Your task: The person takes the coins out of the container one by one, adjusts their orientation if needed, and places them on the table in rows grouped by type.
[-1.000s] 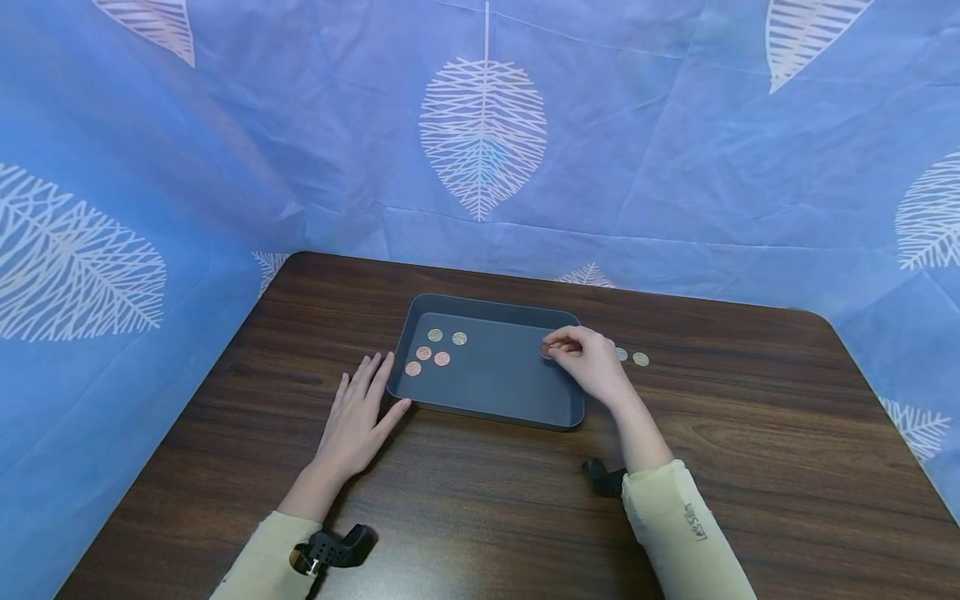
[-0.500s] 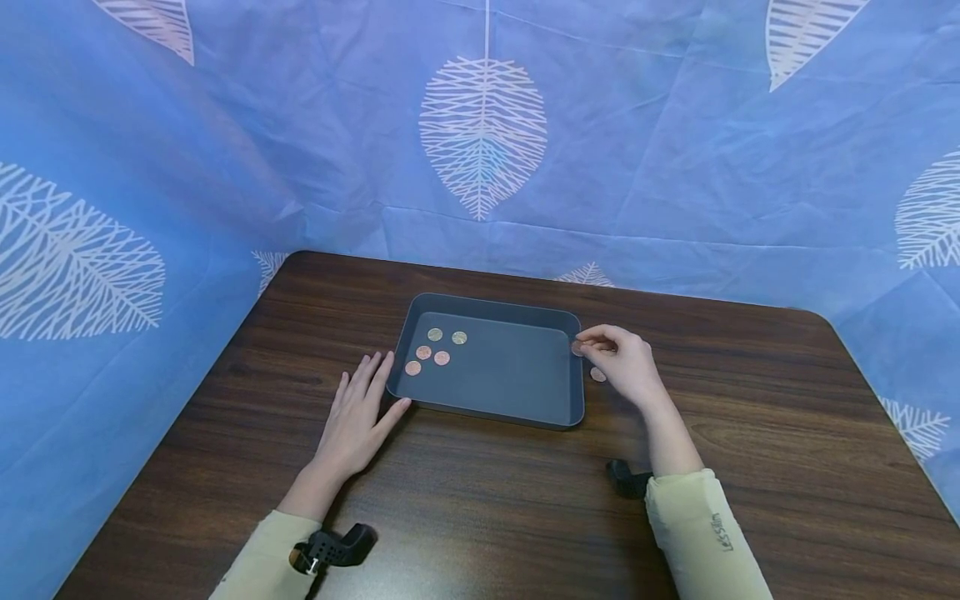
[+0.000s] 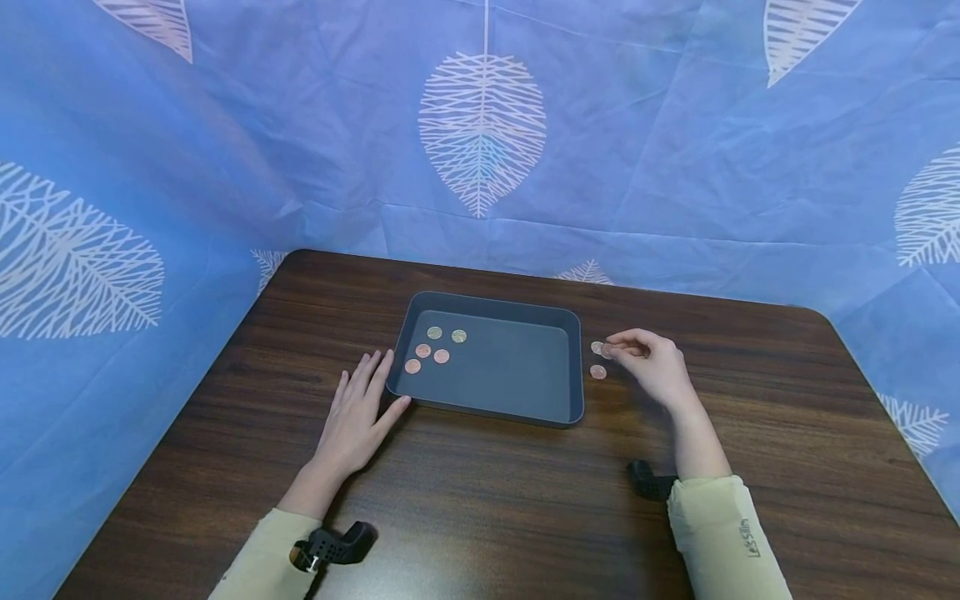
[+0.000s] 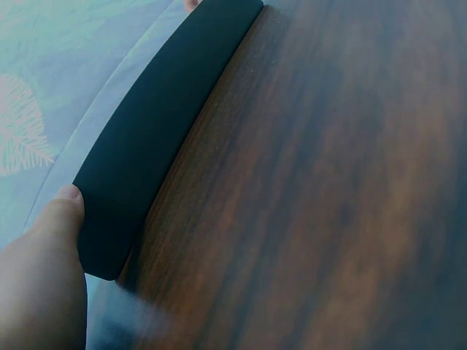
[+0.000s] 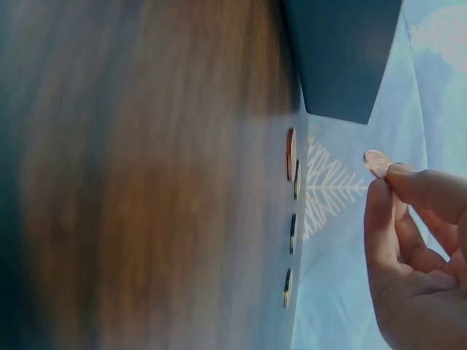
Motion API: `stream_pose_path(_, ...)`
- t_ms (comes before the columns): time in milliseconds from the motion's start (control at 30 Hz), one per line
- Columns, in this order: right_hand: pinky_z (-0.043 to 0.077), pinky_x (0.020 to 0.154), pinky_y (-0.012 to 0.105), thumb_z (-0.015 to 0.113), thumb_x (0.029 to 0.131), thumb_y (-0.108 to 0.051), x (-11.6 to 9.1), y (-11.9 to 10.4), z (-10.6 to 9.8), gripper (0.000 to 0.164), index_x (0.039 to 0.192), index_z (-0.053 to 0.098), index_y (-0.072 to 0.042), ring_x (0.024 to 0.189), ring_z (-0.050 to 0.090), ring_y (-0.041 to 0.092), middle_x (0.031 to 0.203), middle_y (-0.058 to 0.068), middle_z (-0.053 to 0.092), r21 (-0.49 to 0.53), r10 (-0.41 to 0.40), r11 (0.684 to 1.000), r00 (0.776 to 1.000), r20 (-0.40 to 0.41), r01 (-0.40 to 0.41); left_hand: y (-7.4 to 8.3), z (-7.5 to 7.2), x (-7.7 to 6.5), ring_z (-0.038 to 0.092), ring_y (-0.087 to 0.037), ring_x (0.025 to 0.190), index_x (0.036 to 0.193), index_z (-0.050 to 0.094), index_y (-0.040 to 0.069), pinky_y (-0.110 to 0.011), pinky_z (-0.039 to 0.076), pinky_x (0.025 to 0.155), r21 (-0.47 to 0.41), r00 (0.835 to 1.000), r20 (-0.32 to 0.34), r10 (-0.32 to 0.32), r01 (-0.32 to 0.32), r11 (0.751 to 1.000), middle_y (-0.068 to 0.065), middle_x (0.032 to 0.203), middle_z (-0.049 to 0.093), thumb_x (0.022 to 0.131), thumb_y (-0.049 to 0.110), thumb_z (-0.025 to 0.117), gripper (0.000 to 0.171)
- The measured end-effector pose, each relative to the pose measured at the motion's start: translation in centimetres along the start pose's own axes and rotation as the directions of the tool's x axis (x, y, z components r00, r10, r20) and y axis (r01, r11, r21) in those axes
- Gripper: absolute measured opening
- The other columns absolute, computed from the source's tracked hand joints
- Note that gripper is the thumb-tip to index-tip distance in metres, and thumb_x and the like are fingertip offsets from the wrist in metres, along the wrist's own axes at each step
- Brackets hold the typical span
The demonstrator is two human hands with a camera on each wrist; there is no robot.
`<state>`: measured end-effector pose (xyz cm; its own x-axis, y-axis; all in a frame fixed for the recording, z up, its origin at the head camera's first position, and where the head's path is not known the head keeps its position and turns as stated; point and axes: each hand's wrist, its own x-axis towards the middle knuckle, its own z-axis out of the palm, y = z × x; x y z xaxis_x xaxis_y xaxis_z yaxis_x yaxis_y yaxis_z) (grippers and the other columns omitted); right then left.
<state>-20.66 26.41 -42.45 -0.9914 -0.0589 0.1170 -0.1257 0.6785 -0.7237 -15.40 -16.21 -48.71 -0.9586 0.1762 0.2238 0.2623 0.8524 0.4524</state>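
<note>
My right hand [image 3: 651,365] is just right of the dark grey tray [image 3: 517,408], pinching a copper-coloured coin [image 5: 376,162] between thumb and fingertip, raised off the table. Below its fingertips, one coin [image 3: 597,347] lies on the table, and a copper coin [image 3: 597,372] is a little nearer to me. In the right wrist view several coins [image 5: 292,233] show edge-on, some hidden behind the hand in the head view. My left hand [image 3: 356,421] lies with straight, spread fingers at the tray's near left corner; its thumb [image 4: 67,208] touches the wall.
Inside the tray at its left are two yellowish coins [image 3: 434,332] and three copper coins [image 3: 442,356]. The tray's raised rim [image 3: 582,367] stands between the hand and its floor. A blue cloth with leaf prints [image 3: 637,167] hangs behind the brown table [image 3: 480,483].
My right hand has moved right, out from over the tray to the table beside it, with the coin still pinched. Coins it covered there now show. My left hand has stayed put.
</note>
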Motion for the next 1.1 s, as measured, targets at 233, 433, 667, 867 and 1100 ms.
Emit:
stream_pose_path(233, 0.051, 0.075, 0.033, 0.06, 0.096, -0.023, -0.2, 1.2, -0.5, 0.027, 0.114, 0.067, -0.004, 0.089, 0.066, 0.02, 0.103, 0.014, 0.07, -0.024, 0.037, 0.999, 0.999, 0.036, -0.036, 0.0, -0.1, 0.0, 0.013, -0.029, 0.144, 0.155, 0.015, 0.023, -0.056, 0.008, 0.113, -0.002, 1.0, -0.007, 0.006, -0.006, 1.0, -0.012, 0.156, 0.021, 0.095, 0.055, 0.045, 0.074)
stream_pose_path(433, 0.05, 0.071, 0.028, 0.061, 0.095, -0.016, -0.3, 2.0, -0.6, 0.025, 0.113, 0.066, 0.0, 0.085, 0.066, 0.017, 0.101, 0.015, 0.07, -0.034, 0.074, 0.997, 0.994, 0.079, -0.072, -0.1, -0.1, -0.1, 0.012, -0.028, 0.144, 0.155, 0.014, 0.024, -0.055, 0.007, 0.113, -0.009, 1.0, -0.001, 0.004, -0.004, 1.0, -0.012, 0.156, 0.021, 0.096, 0.057, 0.043, 0.074)
stream_pose_path(667, 0.05, 0.07, 0.033, 0.062, 0.094, -0.013, -0.3, 2.6, -0.4, 0.022, 0.11, 0.066, 0.0, 0.084, 0.065, 0.023, 0.096, 0.014, 0.069, -0.076, 0.094, 0.993, 0.991, 0.096, -0.087, -0.1, 0.0, -0.1, 0.012, -0.029, 0.144, 0.155, 0.014, 0.024, -0.055, 0.007, 0.113, -0.005, 1.0, 0.003, 0.004, -0.004, 1.0, -0.011, 0.157, 0.02, 0.095, 0.059, 0.041, 0.074)
stream_pose_path(867, 0.049, 0.071, 0.038, 0.062, 0.092, -0.006, -0.3, 2.5, -0.4, 0.017, 0.106, 0.067, 0.002, 0.081, 0.064, 0.024, 0.091, 0.013, 0.068, -0.136, 0.069, 0.989, 0.993, 0.096, -0.056, -0.1, 0.0, 0.0, 0.012, -0.029, 0.144, 0.155, 0.015, 0.024, -0.055, 0.007, 0.113, -0.006, 1.0, 0.001, 0.006, -0.006, 1.0, -0.011, 0.157, 0.02, 0.095, 0.059, 0.042, 0.075)
stream_pose_path(1100, 0.05, 0.072, 0.042, 0.063, 0.091, -0.006, -0.4, 2.3, -0.2, 0.014, 0.102, 0.067, 0.002, 0.081, 0.063, 0.025, 0.089, 0.012, 0.067, -0.165, 0.06, 0.985, 0.995, 0.084, -0.045, -0.1, 0.0, 0.0, 0.012, -0.029, 0.144, 0.155, 0.015, 0.023, -0.056, 0.007, 0.113, -0.008, 1.0, 0.0, 0.01, -0.01, 1.0, -0.012, 0.157, 0.02, 0.096, 0.057, 0.043, 0.074)
